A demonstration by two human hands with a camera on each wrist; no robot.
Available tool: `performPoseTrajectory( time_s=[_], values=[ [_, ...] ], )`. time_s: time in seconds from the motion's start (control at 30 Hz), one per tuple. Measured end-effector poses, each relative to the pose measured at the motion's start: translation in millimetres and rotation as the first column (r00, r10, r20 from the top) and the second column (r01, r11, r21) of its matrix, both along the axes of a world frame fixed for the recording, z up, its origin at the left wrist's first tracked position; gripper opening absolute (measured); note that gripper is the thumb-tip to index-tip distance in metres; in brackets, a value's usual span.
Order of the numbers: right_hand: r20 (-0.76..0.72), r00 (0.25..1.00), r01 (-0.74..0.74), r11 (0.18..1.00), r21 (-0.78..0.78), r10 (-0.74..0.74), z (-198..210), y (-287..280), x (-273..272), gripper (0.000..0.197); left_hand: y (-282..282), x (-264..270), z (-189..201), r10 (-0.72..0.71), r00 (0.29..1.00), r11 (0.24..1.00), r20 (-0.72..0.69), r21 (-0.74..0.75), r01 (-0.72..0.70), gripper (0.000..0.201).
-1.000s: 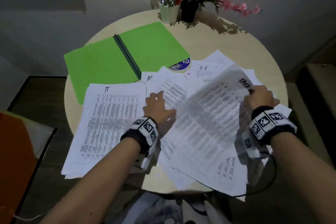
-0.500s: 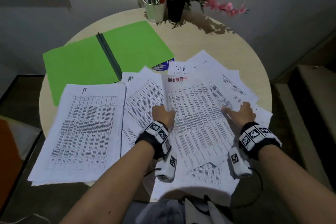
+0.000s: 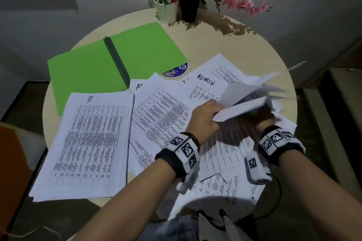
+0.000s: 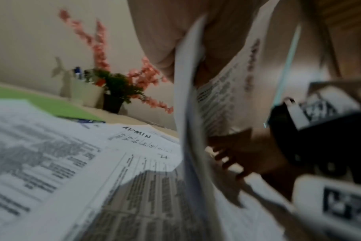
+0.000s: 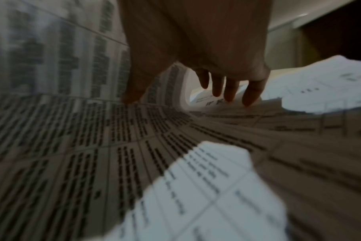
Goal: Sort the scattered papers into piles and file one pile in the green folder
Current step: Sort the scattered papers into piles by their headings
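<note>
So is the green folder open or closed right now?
Open. The green folder lies spread flat on the table, both covers showing, spine between them.

Round table (image 3: 235, 45) under green folder (image 3: 88, 72), scattered papers (image 3: 160, 115), pen cup (image 3: 166, 12)

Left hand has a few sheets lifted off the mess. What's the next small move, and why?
Probably carry the lifted sheets in the left hand clear of the loose papers and read their heading. The IT pile is already squared, an ADMIN sheet lies exposed, and the right hand rests spread beneath.
</note>
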State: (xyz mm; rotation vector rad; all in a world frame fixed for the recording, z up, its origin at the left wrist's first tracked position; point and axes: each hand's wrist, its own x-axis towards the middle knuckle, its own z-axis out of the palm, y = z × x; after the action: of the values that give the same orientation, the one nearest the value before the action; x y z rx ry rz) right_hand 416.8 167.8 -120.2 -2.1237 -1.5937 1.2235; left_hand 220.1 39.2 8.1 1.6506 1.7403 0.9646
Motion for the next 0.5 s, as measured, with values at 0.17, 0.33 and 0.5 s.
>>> performPoseTrajectory(
  time_s=[0.17, 0.33, 0.5],
  values=[
    [-0.603, 0.758, 0.236, 0.966, -0.103, -0.249, 88.3, -40.2, -34.8, 0.072, 5.8, -39.6, 4.0, 0.371, 0.730, 0.921, 0.574, -0.326, -0.212, 0.031],
    [-0.464, 0.874, 0.103, 0.988, -0.118, -0.146, 79.4, -38.8, -44.0, 0.050, -0.4, -50.6, -13.1, 0.478, 0.624, 0.856, 0.618, -0.486, -0.175, 0.081],
    [-0.205, 0.952, 0.281, 0.917, 0.284, -0.228, 91.2, -27.0, -37.5, 0.023, -22.8, -37.9, -44.8, 0.304, 0.950, 0.702, -0.073, -0.657, -0.275, 0.124]
  ],
)
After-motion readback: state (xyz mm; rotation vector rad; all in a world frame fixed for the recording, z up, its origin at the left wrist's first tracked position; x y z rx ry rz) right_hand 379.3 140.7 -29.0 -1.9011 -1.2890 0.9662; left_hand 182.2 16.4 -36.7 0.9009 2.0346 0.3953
